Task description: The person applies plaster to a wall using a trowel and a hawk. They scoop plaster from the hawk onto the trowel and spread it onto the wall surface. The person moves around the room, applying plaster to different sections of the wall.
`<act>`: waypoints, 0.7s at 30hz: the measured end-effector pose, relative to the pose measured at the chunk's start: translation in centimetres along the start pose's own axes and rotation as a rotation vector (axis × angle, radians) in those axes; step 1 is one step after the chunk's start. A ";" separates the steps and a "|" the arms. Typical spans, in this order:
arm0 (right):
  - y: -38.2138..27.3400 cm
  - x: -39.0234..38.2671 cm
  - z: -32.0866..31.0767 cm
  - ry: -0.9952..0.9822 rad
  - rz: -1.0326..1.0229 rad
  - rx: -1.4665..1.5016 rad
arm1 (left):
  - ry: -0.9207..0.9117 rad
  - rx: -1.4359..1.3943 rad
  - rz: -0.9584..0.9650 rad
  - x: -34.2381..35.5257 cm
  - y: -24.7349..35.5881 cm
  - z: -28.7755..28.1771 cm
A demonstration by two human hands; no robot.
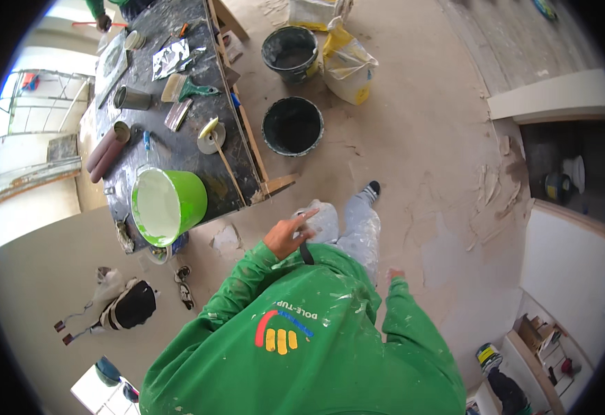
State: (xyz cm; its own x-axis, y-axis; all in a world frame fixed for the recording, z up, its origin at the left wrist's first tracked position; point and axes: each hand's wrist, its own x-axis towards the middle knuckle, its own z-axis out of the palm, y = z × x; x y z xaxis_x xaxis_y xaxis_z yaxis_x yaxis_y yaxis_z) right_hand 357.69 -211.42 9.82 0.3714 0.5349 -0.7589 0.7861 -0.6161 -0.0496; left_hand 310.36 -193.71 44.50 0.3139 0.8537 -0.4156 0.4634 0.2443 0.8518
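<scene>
My left hand (289,235) is held in front of my waist with the index finger stretched out and nothing visible in it. Just beside it, a short black strap (306,254) hangs at the hem of my green sweatshirt (344,304). Little of my right hand (396,274) shows past its sleeve, low at my right side, and its fingers cannot be made out. The bright green bucket (190,202), whitish inside, stands on the near end of the dark work table (199,145), apart from my left hand.
A wide brush (195,88), a stirring stick (230,169), a metal can (133,98) and brown rolls (109,152) lie on the table. Two black buckets (293,126) and a yellow-white sack (347,66) stand on the floor. Another person's hand (103,23) is at the far end.
</scene>
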 end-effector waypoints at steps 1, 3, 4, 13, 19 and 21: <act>-2.2 4.3 -3.6 0.044 -0.071 -0.086 | 0.037 0.010 -0.015 -0.2 0.4 0.8; -9.2 10.6 -9.4 0.097 -0.227 -0.070 | 0.099 0.030 -0.030 0.1 1.0 2.8; -13.3 13.4 -12.1 0.107 -0.323 -0.040 | 0.135 0.038 -0.036 0.5 1.2 3.8; -47.0 21.2 -5.4 -0.477 -0.565 0.152 | 0.070 -0.034 -0.593 -2.2 -6.8 11.5; -55.6 28.5 8.5 -0.538 -0.088 0.479 | 0.240 -0.069 -0.908 -6.0 -11.3 13.1; -57.1 30.1 12.9 -0.482 -0.042 0.621 | 0.280 -0.236 -1.007 -6.5 -12.1 13.8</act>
State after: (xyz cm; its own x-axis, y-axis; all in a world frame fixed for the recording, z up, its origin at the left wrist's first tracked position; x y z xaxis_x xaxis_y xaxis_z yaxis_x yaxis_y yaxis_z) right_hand 317.61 -167.62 -18.54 -0.0200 0.3430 -0.9391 0.3215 -0.8872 -0.3309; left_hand 314.11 -208.54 32.49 -0.3384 0.2774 -0.8992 0.2213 0.9522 0.2105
